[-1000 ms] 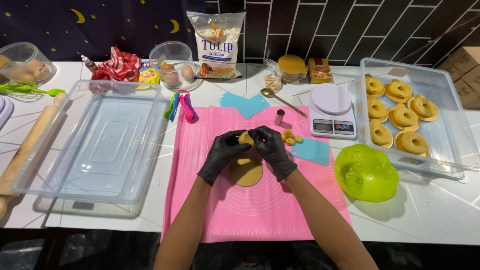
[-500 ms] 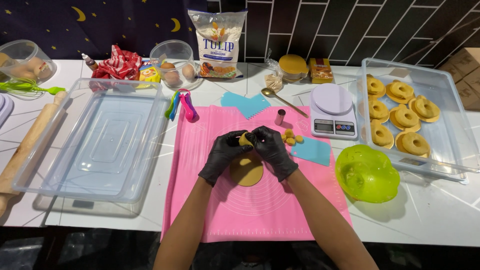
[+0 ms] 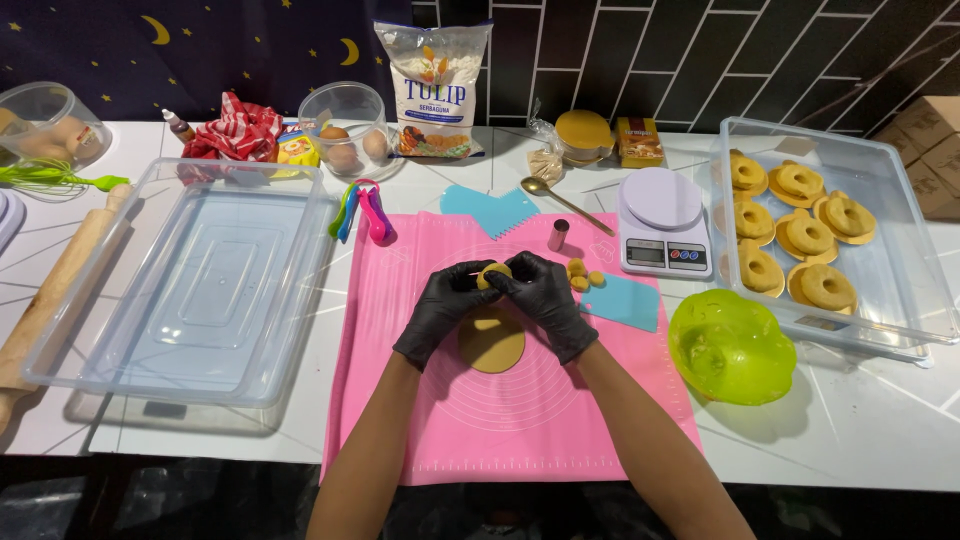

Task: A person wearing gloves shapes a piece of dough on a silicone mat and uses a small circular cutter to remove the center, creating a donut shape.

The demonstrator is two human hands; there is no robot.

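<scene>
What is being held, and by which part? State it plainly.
A small yellow dough piece, pinched at its sides between the fingers of the left hand and right hand, both in black gloves, above the flat round dough disc.

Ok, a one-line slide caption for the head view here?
Gloved left hand and right hand pinch a dough ball above a dough disc on a pink mat.
</scene>
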